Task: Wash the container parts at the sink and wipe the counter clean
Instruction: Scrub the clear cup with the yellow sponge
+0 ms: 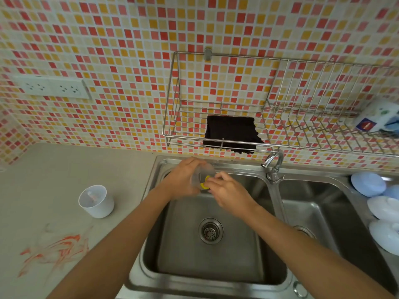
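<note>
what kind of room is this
Most likely a home kitchen: a steel double sink with a faucet, a wire dish rack on the mosaic-tiled wall, and a counter.

Even, soft daylight fills the scene, bright and without harsh shadows. The steel sink (216, 251) shows dull sheen and pale reflections along its rim, darker in the basin walls. The wide lens bends the tiled wall (129, 50) and rack (280, 100) toward the edges. Both hands are smeared by motion blur; the socket (51, 86) and right-hand corners look soft.
</note>
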The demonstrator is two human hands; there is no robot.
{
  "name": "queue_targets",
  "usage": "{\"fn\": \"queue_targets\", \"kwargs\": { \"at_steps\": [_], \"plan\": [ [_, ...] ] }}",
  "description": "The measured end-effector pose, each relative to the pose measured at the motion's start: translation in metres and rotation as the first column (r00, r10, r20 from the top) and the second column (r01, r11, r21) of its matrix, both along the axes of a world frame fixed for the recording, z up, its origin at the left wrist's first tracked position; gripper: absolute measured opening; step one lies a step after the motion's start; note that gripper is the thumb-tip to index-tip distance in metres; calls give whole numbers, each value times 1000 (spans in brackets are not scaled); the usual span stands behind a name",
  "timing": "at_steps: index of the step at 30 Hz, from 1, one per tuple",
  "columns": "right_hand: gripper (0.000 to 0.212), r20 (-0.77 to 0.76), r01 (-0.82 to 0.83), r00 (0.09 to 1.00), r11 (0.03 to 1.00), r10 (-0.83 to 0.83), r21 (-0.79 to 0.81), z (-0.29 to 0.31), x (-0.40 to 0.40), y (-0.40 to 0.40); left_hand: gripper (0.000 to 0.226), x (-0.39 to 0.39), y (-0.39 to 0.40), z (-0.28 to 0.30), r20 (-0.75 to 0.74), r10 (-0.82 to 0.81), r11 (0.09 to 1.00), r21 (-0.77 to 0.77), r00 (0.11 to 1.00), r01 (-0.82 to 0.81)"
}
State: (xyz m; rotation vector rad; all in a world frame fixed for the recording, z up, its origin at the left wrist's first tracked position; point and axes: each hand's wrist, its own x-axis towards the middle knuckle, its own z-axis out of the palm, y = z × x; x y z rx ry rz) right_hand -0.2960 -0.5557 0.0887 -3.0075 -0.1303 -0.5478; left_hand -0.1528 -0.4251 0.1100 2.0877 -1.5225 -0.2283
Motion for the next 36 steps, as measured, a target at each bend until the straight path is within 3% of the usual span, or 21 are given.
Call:
{"fn": "queue_targets", "kwargs": {
  "at_steps": [3,8,10,12,15,16,18,20,22,24,27,29,31,33,34,35,36],
  "plan": [
    [21,88,67,994,997,-70,36,5,2,5,84,-6,0,-2,-31,141,990,-24,990,-142],
    [26,147,127,979,988,-139,89,11,7,11,100,-13,-1,-15,121,356,934,-80,927,-348],
    [23,140,98,983,985,-119,144,14,7,14,92,-10,-1,-18,127,372,923,-154,919,-353],
    [24,113,72,987,951,-111,300,18,6,16,83,-8,0,-18,164,339,933,-188,926,-308],
    [29,-52,145,989,798,-141,584,23,7,22,79,-5,1,-13,159,259,955,-192,953,-227],
    [29,-96,164,987,777,-132,607,22,8,21,79,-3,1,-12,131,231,962,-181,964,-206],
    [32,-142,127,988,847,-61,516,22,7,14,77,0,1,-9,94,176,977,-135,980,-163],
    [38,-108,-4,994,993,18,120,23,9,1,74,1,2,-8,110,127,989,-85,986,-118],
    [40,-51,-17,999,980,7,-197,24,10,-10,72,-1,1,-6,111,105,993,-68,988,-98],
    [37,44,51,998,972,-42,-227,23,9,-11,72,-4,-1,0,114,112,991,-88,987,-102],
    [38,131,132,984,989,-122,-71,6,6,-2,71,-4,-5,5,164,85,994,-80,983,-72],
    [33,48,182,978,947,-201,265,-2,6,12,72,-3,-5,2,173,80,997,-35,982,-75],
    [27,-98,293,949,724,-299,625,1,4,28,75,-1,-4,-3,162,76,997,5,984,-77],
    [25,-175,322,934,518,-312,793,2,3,36,77,1,-3,-4,152,72,997,29,986,-77],
    [25,-182,324,933,504,-310,801,3,2,37,77,1,-2,-3,157,67,997,35,985,-73],
    [26,-177,319,939,557,-294,767,4,1,35,75,0,-2,-2,162,60,997,35,985,-66],
    [28,-151,292,953,676,-261,676,5,0,31,73,-1,-2,-1,160,55,998,32,986,-61]
  ]
}}
